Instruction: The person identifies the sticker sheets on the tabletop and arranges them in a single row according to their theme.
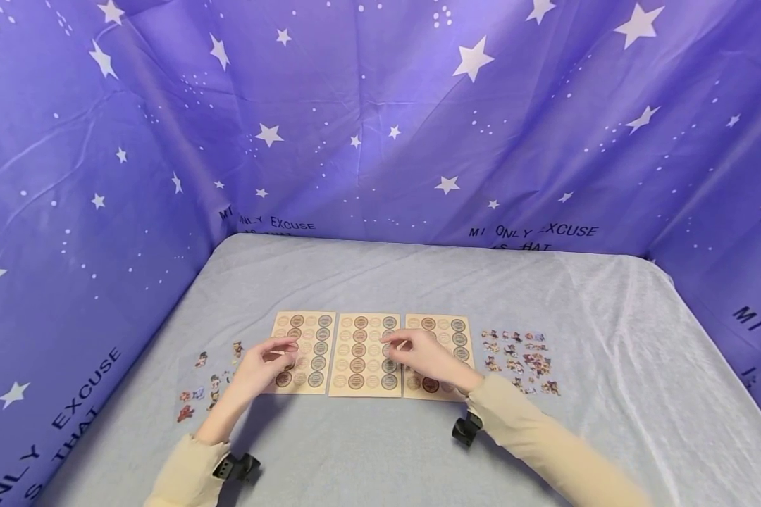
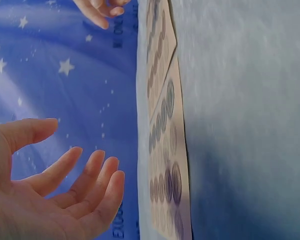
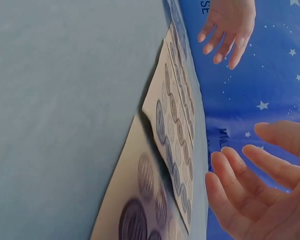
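Note:
Three tan sheets of round stickers lie side by side on the table: a left sheet [image 1: 325, 386], a middle sheet [image 1: 365, 391] and a right sheet [image 1: 409, 388]. My left hand [image 1: 261, 366] hovers above the left sheet, fingers relaxed and a gap between thumb and fingertips. Over the right sheet hangs my right hand [image 1: 428, 355], its fingertips near the middle sheet's right edge. Both wrist views show loosely bent fingers with nothing between them, apart from the sheets. Each hand hides part of the sheet beneath it.
A clear sheet of small cartoon stickers [image 1: 512, 358] lies to the right of the tan sheets. More cartoon stickers [image 1: 192, 394] lie at the left, partly behind the left forearm. A grey cloth [image 1: 368, 451] covers the table; a purple starry curtain [image 1: 355, 169] surrounds it.

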A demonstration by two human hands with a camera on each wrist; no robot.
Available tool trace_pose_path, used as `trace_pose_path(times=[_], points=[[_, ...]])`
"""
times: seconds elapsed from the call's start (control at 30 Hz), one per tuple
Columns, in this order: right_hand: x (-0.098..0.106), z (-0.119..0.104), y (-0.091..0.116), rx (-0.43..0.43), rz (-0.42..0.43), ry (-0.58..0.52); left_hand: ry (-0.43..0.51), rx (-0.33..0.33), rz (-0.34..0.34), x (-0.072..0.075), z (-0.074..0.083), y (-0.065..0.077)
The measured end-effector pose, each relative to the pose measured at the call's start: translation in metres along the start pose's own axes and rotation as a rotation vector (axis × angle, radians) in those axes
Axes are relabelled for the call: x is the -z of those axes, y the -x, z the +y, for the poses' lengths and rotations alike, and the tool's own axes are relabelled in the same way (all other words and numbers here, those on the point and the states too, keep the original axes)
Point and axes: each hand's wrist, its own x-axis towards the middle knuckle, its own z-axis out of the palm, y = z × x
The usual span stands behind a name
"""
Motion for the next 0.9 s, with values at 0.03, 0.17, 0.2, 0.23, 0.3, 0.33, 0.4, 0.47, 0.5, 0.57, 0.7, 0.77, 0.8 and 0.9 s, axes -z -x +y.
trace_pose_path(times=[0.03,0.17,0.2,0.23,0.3,0.33,0.4,0.47,0.5,0.57,0.7,0.77,0.8,0.9], points=[[-0.002,-0.002,-0.002,0.0,-0.003,-0.003,0.002,0.005,0.007,0.003,-0.001,0.001],[-0.011,-0.005,-0.011,0.005,-0.008,-0.001,0.042,-0.006,0.033,0.014,-0.009,0.003],[-0.013,-0.006,-0.013,0.005,-0.013,-0.012,0.041,-0.029,0.033,0.017,-0.017,0.002],[-0.015,-0.006,-0.015,0.007,-0.019,-0.03,0.039,-0.03,0.039,0.02,-0.018,0.002],[-0.018,-0.012,-0.018,0.008,-0.038,-0.087,0.032,-0.034,0.048,0.024,-0.028,0.002],[-0.02,-0.013,-0.019,0.011,-0.043,-0.097,0.03,-0.037,0.05,0.027,-0.031,0.002],[-0.024,-0.016,-0.022,0.01,-0.053,-0.118,0.041,-0.046,0.056,0.032,-0.036,0.004],[-0.029,-0.018,-0.026,0.012,-0.052,-0.117,0.064,-0.067,0.074,0.037,-0.04,0.006],[-0.033,-0.016,-0.029,0.015,-0.048,-0.102,0.068,-0.077,0.075,0.04,-0.041,0.008],[-0.038,-0.019,-0.033,0.003,-0.049,-0.098,0.083,-0.103,0.092,0.045,-0.054,0.007],[-0.048,-0.022,-0.039,0.002,-0.052,-0.091,0.105,-0.096,0.108,0.055,-0.085,0.004],[-0.055,-0.023,-0.042,0.011,-0.054,-0.094,0.115,-0.066,0.129,0.059,-0.098,0.004],[-0.058,-0.024,-0.043,0.017,-0.056,-0.094,0.117,-0.053,0.139,0.061,-0.102,0.004],[-0.068,-0.028,-0.047,0.023,-0.065,-0.109,0.105,-0.009,0.175,0.067,-0.111,0.007]])
